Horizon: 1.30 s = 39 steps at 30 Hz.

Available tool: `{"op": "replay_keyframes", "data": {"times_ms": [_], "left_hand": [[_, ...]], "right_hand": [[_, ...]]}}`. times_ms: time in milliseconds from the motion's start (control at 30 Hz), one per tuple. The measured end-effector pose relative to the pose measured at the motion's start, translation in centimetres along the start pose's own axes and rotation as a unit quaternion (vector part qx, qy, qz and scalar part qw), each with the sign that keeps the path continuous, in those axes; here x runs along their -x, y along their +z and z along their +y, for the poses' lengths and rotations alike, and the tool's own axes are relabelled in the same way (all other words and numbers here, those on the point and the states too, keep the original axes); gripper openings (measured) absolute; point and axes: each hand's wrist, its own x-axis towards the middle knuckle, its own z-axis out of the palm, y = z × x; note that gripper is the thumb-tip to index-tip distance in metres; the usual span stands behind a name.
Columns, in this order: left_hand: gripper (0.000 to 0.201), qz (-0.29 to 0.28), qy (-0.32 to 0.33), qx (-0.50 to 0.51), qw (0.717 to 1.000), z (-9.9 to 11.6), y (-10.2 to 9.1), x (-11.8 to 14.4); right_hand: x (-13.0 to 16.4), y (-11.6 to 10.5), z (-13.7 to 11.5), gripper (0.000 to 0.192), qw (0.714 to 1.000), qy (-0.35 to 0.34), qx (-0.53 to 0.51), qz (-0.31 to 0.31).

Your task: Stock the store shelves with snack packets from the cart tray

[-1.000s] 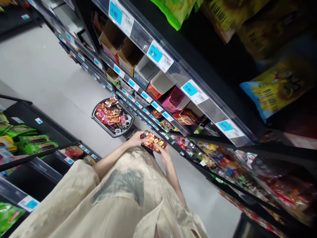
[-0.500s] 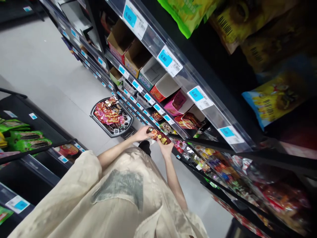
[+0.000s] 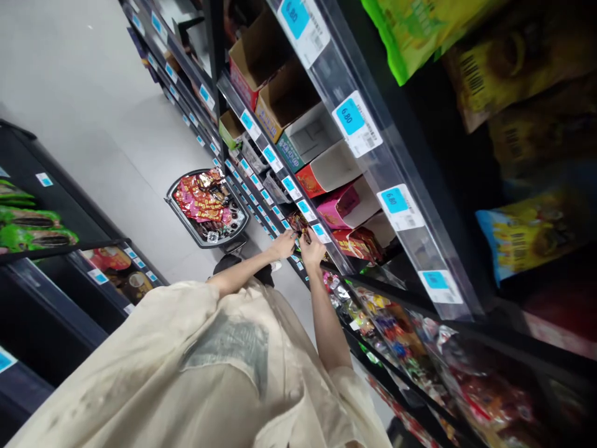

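Observation:
My left hand (image 3: 282,244) and my right hand (image 3: 311,250) are close together at the front of a lower shelf, just by its price-label rail. Their fingers are closed around a dark brown snack packet (image 3: 306,235), of which only a small part shows between the fingertips. Behind it, in the shelf compartment, are similar brown and red packets (image 3: 296,220). To the right of my right hand, red packets (image 3: 357,244) fill an opened box on the shelf above.
A black basket (image 3: 173,214) with wheels, heaped with red and pink snack packets (image 3: 200,198), stands on the floor to the left. Several opened cardboard boxes (image 3: 275,118) line the shelf. Another shelf unit (image 3: 60,205) is behind on the left. Bagged snacks (image 3: 517,230) lie upper right.
Both hands have moved up and forward with the brown packet, from in front of my body to the shelf edge. The packet's printed face has turned out of sight.

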Motion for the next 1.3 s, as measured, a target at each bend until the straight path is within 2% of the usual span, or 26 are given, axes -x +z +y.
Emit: {"op": "replay_keyframes", "data": {"times_ms": [100, 167, 300, 400, 500, 733, 900, 1100, 1300], "left_hand": [[0.071, -0.009, 0.029, -0.054, 0.998, -0.3, 0.4, -1.9], [0.075, -0.017, 0.043, -0.107, 0.993, -0.7, 0.6, -2.8], [0.068, -0.021, 0.051, -0.16, 0.986, -1.4, 1.0, -4.0], [0.051, -0.023, 0.046, -0.175, 0.983, -1.4, 1.2, -4.7], [0.044, -0.029, 0.035, -0.181, 0.982, -1.1, 1.3, -5.4], [0.06, -0.042, 0.011, -0.191, 0.981, -0.9, 2.1, -6.8], [0.06, -0.04, 0.014, -0.198, 0.979, -1.1, 2.0, -6.4], [0.056, -0.012, 0.027, -0.189, 0.981, -1.3, 1.7, -4.9], [0.06, 0.011, 0.069, -0.161, 0.984, -2.1, 2.1, -4.3]], "right_hand": [[-0.6, 1.1, 0.0, 0.038, 1.0, -0.006, 0.016, -0.01], [-0.7, 1.7, 0.2, 0.038, 1.0, 0.008, 0.025, 0.001], [-0.8, 2.5, 0.9, 0.04, 0.999, 0.018, 0.031, 0.006], [-0.9, 2.8, 1.6, 0.042, 0.999, 0.021, 0.035, -0.031], [-1.3, 3.0, 2.0, 0.046, 0.996, 0.037, 0.047, -0.062], [-3.6, 3.4, 1.0, 0.055, 0.989, 0.059, 0.111, -0.072], [-4.8, 3.2, -0.1, 0.046, 0.983, 0.044, 0.144, -0.103], [-4.9, 3.4, -0.2, 0.035, 0.977, 0.027, 0.169, -0.123], [-6.8, 4.5, 0.5, 0.029, 0.983, 0.011, 0.094, -0.158]]}}
